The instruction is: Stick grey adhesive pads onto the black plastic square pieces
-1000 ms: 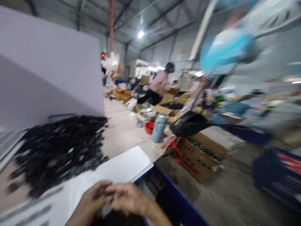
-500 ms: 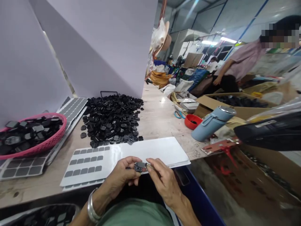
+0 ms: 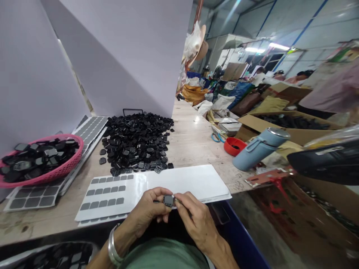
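Observation:
Both hands meet just above the table's near edge. My left hand (image 3: 147,210) pinches a small black plastic part (image 3: 168,200) between thumb and fingers. My right hand (image 3: 193,216) is closed, with its fingertips pressed on the same part from the right. Under them lies a white backing sheet (image 3: 179,181) with rows of grey adhesive pads (image 3: 106,195) at its left end. A big heap of the same black parts (image 3: 137,140) lies behind the sheet.
A pink basket (image 3: 60,170) of parts sits at the left on more pad sheets (image 3: 28,197). Purple boards (image 3: 120,56) wall the back. At the right are a blue flask (image 3: 259,148), a red bowl (image 3: 234,145), scissors (image 3: 215,137) and cardboard boxes (image 3: 283,129). A blue bin (image 3: 238,243) stands below the table's edge.
The view swung from the blurred hall back to the bench and then steadied. The black part between my fingers has turned slightly; a person at the right has moved mostly out of view.

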